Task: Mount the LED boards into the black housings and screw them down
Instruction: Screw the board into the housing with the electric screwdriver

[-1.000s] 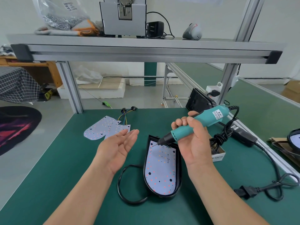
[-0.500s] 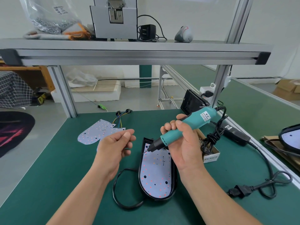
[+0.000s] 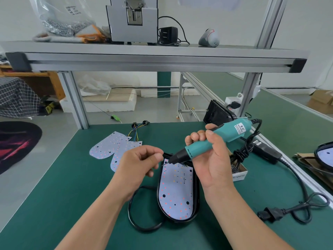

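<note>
Green matting covers the tabletop [image 3: 63,186], and on it the black housing [image 3: 197,195] lies flat with an LED board [image 3: 177,192] seated inside. Two spare boards [image 3: 106,147] lie well apart to the left. The right hand [image 3: 214,165] is wrapped fully round the teal electric screwdriver [image 3: 201,147], with the bit angled down toward the board's top left corner. The left hand [image 3: 138,161] has its fingers curled, with thumb and forefinger pinched together right at the bit tip. They presumably hold a screw, though it is too small to see. The main risk is that the screw slips from the pinch before the bit catches it and drops among the LEDs or under the board. The driver is also held at a slant, so the screw could enter crooked, or the bit could skid across the board. Nothing else steadies the housing, so a push could slide it.
</note>
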Available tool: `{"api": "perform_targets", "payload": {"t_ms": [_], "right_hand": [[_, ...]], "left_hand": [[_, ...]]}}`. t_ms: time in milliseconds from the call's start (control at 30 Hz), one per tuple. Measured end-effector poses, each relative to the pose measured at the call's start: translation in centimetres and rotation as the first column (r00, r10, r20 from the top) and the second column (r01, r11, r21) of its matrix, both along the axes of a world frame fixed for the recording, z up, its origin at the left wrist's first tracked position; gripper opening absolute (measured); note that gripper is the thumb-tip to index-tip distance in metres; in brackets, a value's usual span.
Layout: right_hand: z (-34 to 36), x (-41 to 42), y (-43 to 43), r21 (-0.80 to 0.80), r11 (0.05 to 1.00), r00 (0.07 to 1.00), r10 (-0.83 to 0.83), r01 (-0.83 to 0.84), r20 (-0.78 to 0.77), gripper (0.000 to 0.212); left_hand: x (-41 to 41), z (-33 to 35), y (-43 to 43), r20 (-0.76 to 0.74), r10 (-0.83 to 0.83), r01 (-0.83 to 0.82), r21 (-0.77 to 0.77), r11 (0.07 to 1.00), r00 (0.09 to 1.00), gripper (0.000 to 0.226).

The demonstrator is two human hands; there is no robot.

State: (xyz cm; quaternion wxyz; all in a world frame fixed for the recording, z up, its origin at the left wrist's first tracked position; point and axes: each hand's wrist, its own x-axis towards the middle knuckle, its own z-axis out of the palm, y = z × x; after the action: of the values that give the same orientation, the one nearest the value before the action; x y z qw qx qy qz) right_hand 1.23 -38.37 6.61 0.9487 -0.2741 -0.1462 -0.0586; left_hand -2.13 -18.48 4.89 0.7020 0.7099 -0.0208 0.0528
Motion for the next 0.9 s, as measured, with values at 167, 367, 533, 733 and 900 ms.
{"api": "perform_targets", "payload": {"t_ms": [167,367,533,733,900], "right_hand": [[0.78,0.02,-0.65,0.049,0.998,0.999,-0.031,0.031,0.005,0.011],[0.94,-0.06,-0.72,0.057,0.997,0.999,-0.042,0.042,0.01,0.011],[0.95,-0.09,-0.77,0.051,0.998,0.999,-0.034,0.034,0.003,0.011],[1.06,-0.1,-0.91,0.06,0.997,0.999,-0.049,0.05,-0.019,0.01],[0.96,-0.09,-0.88,0.038,0.998,0.998,-0.054,0.054,-0.013,0.01]], "left_hand": [[-0.51,0.44,-0.35,-0.044,-0.1,0.094,-0.12,0.988,0.994,0.019],[-0.75,0.57,-0.45,-0.077,-0.113,0.103,-0.123,0.987,0.991,0.014],[-0.86,0.57,-0.61,-0.091,-0.132,0.118,-0.146,0.982,0.987,0.017],[-1.0,0.73,-0.57,-0.097,-0.15,0.131,-0.184,0.974,0.984,0.02],[-0.94,0.55,-0.52,-0.094,-0.143,0.128,-0.15,0.98,0.985,0.022]]}}
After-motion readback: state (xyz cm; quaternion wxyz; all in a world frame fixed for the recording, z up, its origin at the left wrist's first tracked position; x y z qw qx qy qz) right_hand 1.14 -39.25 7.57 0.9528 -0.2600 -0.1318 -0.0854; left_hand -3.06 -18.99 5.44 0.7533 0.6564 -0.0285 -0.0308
